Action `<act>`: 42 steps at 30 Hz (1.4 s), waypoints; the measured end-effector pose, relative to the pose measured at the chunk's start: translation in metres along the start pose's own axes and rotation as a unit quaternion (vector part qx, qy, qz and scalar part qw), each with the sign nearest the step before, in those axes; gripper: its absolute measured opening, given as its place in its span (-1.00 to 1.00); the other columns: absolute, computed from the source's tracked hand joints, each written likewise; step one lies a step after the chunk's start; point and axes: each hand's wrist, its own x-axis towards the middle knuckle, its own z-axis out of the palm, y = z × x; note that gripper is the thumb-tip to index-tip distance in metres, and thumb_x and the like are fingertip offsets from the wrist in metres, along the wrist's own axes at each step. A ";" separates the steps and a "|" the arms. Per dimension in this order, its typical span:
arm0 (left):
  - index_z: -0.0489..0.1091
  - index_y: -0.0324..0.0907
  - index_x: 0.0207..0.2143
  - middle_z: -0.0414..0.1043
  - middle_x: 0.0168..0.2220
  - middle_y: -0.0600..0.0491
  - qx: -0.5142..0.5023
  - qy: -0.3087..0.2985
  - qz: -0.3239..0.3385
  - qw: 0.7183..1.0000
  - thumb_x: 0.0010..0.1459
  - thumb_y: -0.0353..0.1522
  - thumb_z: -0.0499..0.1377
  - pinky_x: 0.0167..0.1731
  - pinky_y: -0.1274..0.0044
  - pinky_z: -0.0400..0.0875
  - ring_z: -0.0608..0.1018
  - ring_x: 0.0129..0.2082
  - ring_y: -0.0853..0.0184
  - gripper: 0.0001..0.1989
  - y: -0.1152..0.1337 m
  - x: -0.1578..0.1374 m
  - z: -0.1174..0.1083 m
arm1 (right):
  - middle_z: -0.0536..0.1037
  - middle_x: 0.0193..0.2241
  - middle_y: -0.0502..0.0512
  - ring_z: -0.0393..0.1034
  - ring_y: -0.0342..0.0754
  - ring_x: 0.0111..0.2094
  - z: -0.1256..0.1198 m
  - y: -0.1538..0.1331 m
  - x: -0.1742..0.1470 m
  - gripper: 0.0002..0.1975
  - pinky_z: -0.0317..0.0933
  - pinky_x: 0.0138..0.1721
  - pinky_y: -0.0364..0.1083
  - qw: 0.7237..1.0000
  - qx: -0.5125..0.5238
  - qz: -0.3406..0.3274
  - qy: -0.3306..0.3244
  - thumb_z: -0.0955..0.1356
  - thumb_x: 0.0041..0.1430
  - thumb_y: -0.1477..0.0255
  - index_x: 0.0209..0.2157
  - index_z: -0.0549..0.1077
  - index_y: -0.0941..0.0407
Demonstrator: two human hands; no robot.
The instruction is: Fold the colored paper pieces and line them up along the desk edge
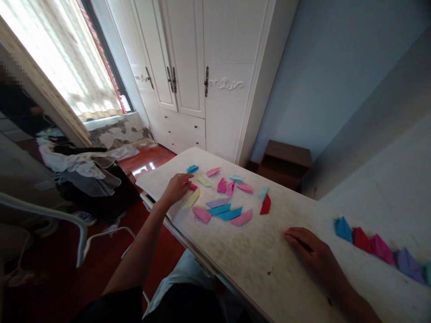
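Note:
On the pale table top [235, 251], my left hand [178, 188] is over a deep pink folded paper piece [193, 187], with the thumb and fingers closed about it. Just beyond the fingertips sits a blue folded paper piece [192, 169]. A pale green strip [204, 181] and a yellow one [191, 198] lie close by. Several more folded papers spread to the right, among them a lilac one [217, 203], a blue one [218, 209] and a red one [266, 204]. My right hand [311, 253] rests on the table, fingers curled in, nothing visible in them.
Along the table's right side stands a row of folded papers, starting with a blue one [343, 229] and a red one [362, 240]. A white wardrobe [188, 58] and a brown cabinet [286, 157] are behind. Clothes [81, 166] are piled at left, near a metal frame [82, 237].

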 end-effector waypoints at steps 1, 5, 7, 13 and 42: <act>0.46 -0.22 -0.02 0.52 -0.05 -0.07 -0.002 0.003 0.001 1.000 0.14 -0.42 0.03 0.06 0.36 0.34 0.50 -0.02 0.17 -0.62 0.001 0.002 0.001 | 0.60 -0.23 0.15 0.52 0.06 -0.20 0.000 -0.001 0.000 -0.68 0.44 -0.12 0.03 1.000 0.001 0.001 -0.002 0.30 0.21 0.11 -0.28 0.57 0.02; 0.44 -0.24 0.01 0.50 -0.01 -0.08 -0.010 -0.018 0.020 1.000 0.17 -0.36 0.08 0.08 0.34 0.32 0.50 0.00 0.17 -0.63 0.006 0.017 0.006 | 0.59 -0.22 0.15 0.52 0.07 -0.19 0.000 0.000 0.001 -0.67 0.44 -0.13 0.03 1.000 0.004 0.009 -0.005 0.29 0.22 0.11 -0.28 0.57 0.02; 0.41 -0.27 0.04 0.47 0.04 -0.11 -0.004 -0.045 0.032 0.998 0.18 -0.36 0.08 0.11 0.36 0.29 0.48 0.04 0.17 -0.62 0.012 0.028 0.011 | 0.60 -0.23 0.16 0.52 0.07 -0.20 0.001 0.001 0.001 -0.67 0.44 -0.13 0.04 1.000 0.006 0.011 0.000 0.30 0.21 0.11 -0.28 0.57 0.02; 0.39 -0.23 0.05 0.46 0.05 -0.07 0.009 -0.083 0.041 0.996 0.13 -0.38 0.14 0.09 0.44 0.28 0.48 0.05 0.20 -0.60 0.033 0.071 0.039 | 0.60 -0.24 0.18 0.52 0.07 -0.21 -0.001 -0.004 0.004 -0.65 0.44 -0.14 0.03 1.000 0.017 0.016 -0.009 0.29 0.22 0.11 -0.29 0.58 0.05; 0.45 -0.28 -0.42 0.50 -0.50 0.09 -0.764 -0.141 -0.232 0.586 -0.26 -0.38 0.47 -0.47 0.67 0.49 0.54 -0.52 0.48 -0.66 0.199 -0.053 0.021 | 0.57 -0.26 0.14 0.45 -0.01 -0.19 -0.001 -0.004 0.002 -0.81 0.33 -0.10 0.00 0.999 0.050 -0.008 -0.012 0.30 0.27 0.34 -0.25 0.54 0.11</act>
